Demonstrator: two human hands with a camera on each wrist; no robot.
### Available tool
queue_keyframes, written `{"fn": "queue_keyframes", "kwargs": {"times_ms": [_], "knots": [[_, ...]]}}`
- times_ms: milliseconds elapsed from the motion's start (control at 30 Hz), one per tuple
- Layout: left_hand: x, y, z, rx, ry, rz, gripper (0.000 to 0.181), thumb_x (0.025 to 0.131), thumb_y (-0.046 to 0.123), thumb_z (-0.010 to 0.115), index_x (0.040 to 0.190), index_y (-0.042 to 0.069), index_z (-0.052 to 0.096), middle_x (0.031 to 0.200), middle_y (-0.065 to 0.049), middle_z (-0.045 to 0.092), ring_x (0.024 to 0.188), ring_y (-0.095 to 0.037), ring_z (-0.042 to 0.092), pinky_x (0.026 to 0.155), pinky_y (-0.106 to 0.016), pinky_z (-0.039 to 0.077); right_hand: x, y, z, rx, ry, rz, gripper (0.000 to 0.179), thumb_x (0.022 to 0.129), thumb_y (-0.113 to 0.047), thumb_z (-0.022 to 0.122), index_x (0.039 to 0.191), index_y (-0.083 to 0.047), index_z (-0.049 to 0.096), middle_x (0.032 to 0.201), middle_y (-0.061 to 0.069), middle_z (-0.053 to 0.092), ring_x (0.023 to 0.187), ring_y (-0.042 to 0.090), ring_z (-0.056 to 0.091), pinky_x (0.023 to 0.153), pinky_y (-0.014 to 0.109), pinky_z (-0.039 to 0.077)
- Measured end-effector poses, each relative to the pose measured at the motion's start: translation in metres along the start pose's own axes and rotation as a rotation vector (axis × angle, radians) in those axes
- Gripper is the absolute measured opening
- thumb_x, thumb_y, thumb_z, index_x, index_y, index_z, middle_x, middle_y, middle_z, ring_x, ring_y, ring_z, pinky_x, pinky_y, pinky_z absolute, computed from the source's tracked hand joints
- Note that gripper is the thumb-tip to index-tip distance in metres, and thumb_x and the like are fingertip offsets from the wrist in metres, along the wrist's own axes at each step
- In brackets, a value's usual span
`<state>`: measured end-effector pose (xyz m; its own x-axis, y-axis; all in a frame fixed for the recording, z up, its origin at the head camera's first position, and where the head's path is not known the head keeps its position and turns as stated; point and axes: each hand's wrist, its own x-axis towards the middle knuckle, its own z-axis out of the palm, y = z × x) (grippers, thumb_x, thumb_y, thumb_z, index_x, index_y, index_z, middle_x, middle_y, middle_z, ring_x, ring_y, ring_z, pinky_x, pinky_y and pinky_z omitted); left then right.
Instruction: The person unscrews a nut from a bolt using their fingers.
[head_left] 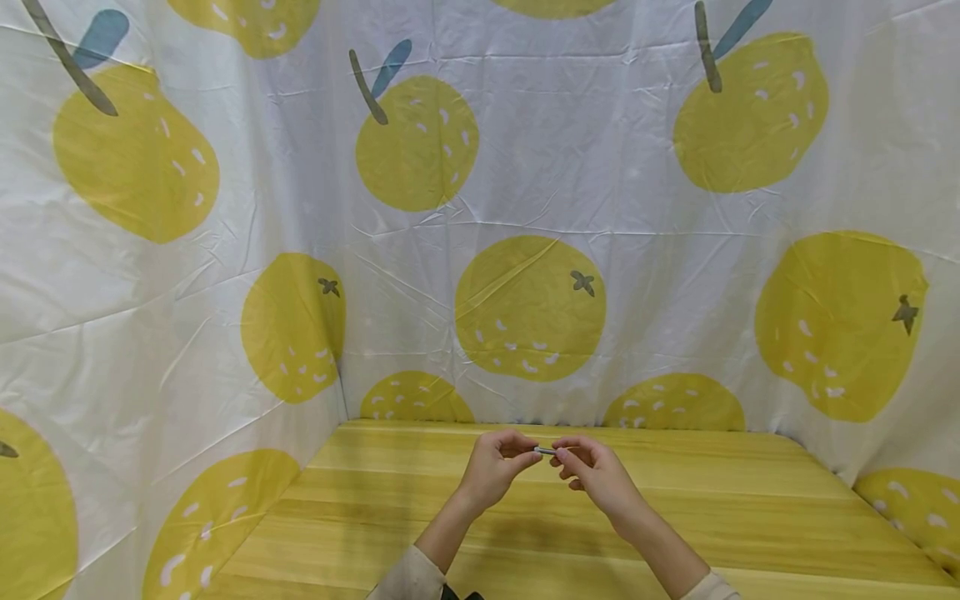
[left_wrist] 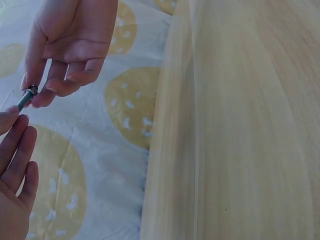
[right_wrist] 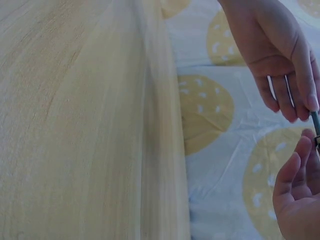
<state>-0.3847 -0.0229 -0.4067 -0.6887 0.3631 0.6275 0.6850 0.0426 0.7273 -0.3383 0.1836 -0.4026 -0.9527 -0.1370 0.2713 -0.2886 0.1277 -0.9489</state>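
Above the far part of the table, both hands meet at a slim short green stick (head_left: 547, 451) with a dark, partly shiny end. My left hand (head_left: 489, 472) pinches the green end between thumb and fingertips. At the dark end, my right hand (head_left: 602, 481) grips with thumb and index finger, its other fingers loosely bent. In the left wrist view the green stick (left_wrist: 24, 98) slants between the lower left hand (left_wrist: 15, 182) and the upper right hand (left_wrist: 75, 47). The right wrist view cuts part of the stick (right_wrist: 315, 122) off at its edge. Its exact kind is unclear.
Below the hands lies a yellowish wood-grain table (head_left: 360, 500). A white curtain (head_left: 525, 183) printed with yellow fruit hangs behind the table's far edge and along both sides. Something small and dark shows by the left sleeve (head_left: 411, 577).
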Motion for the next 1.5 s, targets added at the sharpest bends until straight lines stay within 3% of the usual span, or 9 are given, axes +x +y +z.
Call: {"fn": "queue_keyframes", "kwargs": {"times_ms": [233, 467, 533, 667, 767, 1000, 1100, 1267, 1500], "knots": [[0.001, 0.001, 0.0, -0.01, 0.003, -0.009, 0.008, 0.092, 0.004, 0.078, 0.1, 0.003, 0.079, 0.099, -0.007, 0.076, 0.089, -0.018, 0.073, 0.081, -0.031, 0.058, 0.0, 0.001, -0.001, 0.015, -0.009, -0.036, 0.04, 0.103, -0.016, 0.068, 0.137, 0.002, 0.056, 0.134, 0.019, 0.059, 0.106, 0.031, 0.064, 0.084, 0.042, 0.055], [0.001, 0.003, 0.001, 0.03, 0.016, -0.02, 0.008, 0.092, 0.0, 0.077, 0.1, 0.0, 0.078, 0.098, -0.009, 0.076, 0.088, -0.018, 0.073, 0.08, -0.03, 0.057, 0.001, 0.0, 0.001, 0.011, -0.015, -0.001, 0.043, 0.108, -0.03, 0.06, 0.135, 0.003, 0.057, 0.112, 0.016, 0.067, 0.095, 0.029, 0.063, 0.083, 0.041, 0.056], [-0.001, 0.009, 0.001, 0.034, 0.015, -0.016, 0.008, 0.092, -0.003, 0.076, 0.099, -0.003, 0.077, 0.097, -0.013, 0.076, 0.087, -0.02, 0.073, 0.08, -0.03, 0.057, 0.0, 0.0, 0.001, 0.003, -0.019, -0.013, 0.039, 0.107, -0.024, 0.061, 0.134, 0.004, 0.057, 0.113, 0.014, 0.067, 0.096, 0.03, 0.063, 0.083, 0.042, 0.056], [-0.004, 0.026, 0.0, 0.031, 0.016, 0.001, 0.006, 0.091, -0.006, 0.075, 0.098, -0.008, 0.075, 0.096, -0.018, 0.075, 0.087, -0.023, 0.073, 0.079, -0.03, 0.058, 0.0, 0.001, -0.001, 0.011, -0.039, -0.042, 0.046, 0.104, -0.017, 0.067, 0.143, 0.0, 0.051, 0.132, 0.02, 0.059, 0.104, 0.033, 0.064, 0.085, 0.043, 0.054], [-0.004, 0.023, 0.001, 0.024, 0.019, 0.011, 0.005, 0.092, -0.006, 0.075, 0.097, -0.006, 0.076, 0.096, -0.016, 0.075, 0.086, -0.02, 0.073, 0.078, -0.03, 0.058, -0.001, 0.001, 0.0, 0.024, -0.046, -0.042, 0.053, 0.103, -0.022, 0.068, 0.149, -0.004, 0.047, 0.139, 0.022, 0.055, 0.107, 0.035, 0.064, 0.086, 0.043, 0.053], [-0.001, 0.013, 0.001, 0.04, 0.009, -0.02, 0.008, 0.093, -0.003, 0.075, 0.1, -0.004, 0.077, 0.098, -0.014, 0.076, 0.088, -0.023, 0.073, 0.08, -0.031, 0.057, 0.001, 0.002, 0.0, 0.018, -0.041, -0.019, 0.041, 0.108, -0.028, 0.06, 0.135, 0.002, 0.058, 0.109, 0.013, 0.068, 0.097, 0.033, 0.062, 0.083, 0.041, 0.055], [0.0, 0.001, 0.001, 0.038, 0.012, -0.031, 0.008, 0.093, 0.0, 0.076, 0.101, 0.0, 0.078, 0.098, -0.01, 0.076, 0.088, -0.02, 0.073, 0.08, -0.031, 0.057, 0.0, 0.001, 0.0, 0.001, -0.043, -0.044, 0.036, 0.106, -0.02, 0.063, 0.134, 0.002, 0.058, 0.117, 0.016, 0.065, 0.101, 0.034, 0.063, 0.084, 0.042, 0.054], [0.0, 0.0, 0.0, 0.009, 0.009, -0.02, 0.008, 0.093, 0.002, 0.077, 0.101, 0.002, 0.079, 0.098, -0.009, 0.077, 0.088, -0.019, 0.073, 0.08, -0.031, 0.058, -0.002, 0.0, 0.001, 0.001, -0.008, -0.043, 0.042, 0.103, -0.02, 0.068, 0.139, -0.002, 0.055, 0.131, 0.018, 0.06, 0.104, 0.031, 0.065, 0.086, 0.046, 0.053], [0.0, 0.0, -0.001, 0.013, 0.001, -0.009, 0.008, 0.093, 0.007, 0.078, 0.1, 0.004, 0.079, 0.097, -0.006, 0.077, 0.089, -0.017, 0.073, 0.081, -0.031, 0.058, 0.0, 0.0, 0.001, -0.011, 0.033, -0.017, 0.036, 0.107, -0.026, 0.061, 0.131, 0.001, 0.062, 0.113, 0.013, 0.068, 0.098, 0.028, 0.062, 0.081, 0.038, 0.055]]}}
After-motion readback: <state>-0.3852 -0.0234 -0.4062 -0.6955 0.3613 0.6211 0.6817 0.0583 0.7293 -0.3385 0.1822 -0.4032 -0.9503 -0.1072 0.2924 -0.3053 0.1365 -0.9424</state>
